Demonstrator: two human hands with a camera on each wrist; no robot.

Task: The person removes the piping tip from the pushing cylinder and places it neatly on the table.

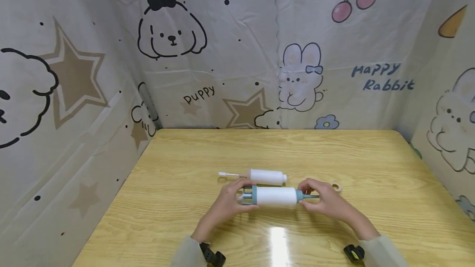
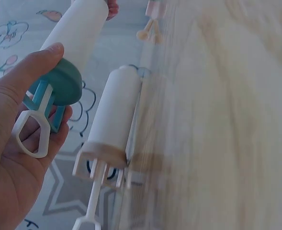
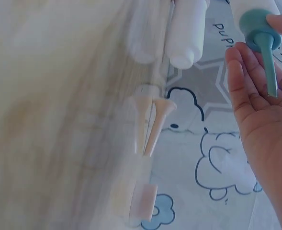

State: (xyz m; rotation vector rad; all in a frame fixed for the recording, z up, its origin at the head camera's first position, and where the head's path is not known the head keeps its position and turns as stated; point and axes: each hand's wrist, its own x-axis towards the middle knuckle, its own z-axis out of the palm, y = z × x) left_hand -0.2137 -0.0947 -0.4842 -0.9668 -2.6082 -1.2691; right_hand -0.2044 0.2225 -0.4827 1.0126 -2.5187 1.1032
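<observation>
Surface (image 1: pixel 178 162): yellow wood-grain. White tube (image 1: pixel 266 176) lies on its side; pale nozzle (image 3: pixel 159 119), small ring (image 3: pixel 146 201) also present.

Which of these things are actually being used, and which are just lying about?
In use:
teal-and-white tube, its loop end held by the left hand
teal nozzle on its other end, held by the right hand

Lying about, it seems:
tan-and-white tube
tan nozzle
small pale ring

2 pale grey-green fabric sleeves (image 1: pixel 190 252) are worn with a blocky black left-wrist device (image 1: pixel 213 255) and a blocky black right-wrist device (image 1: pixel 351 252) bearing a yellow mark (image 1: pixel 355 254).
</observation>
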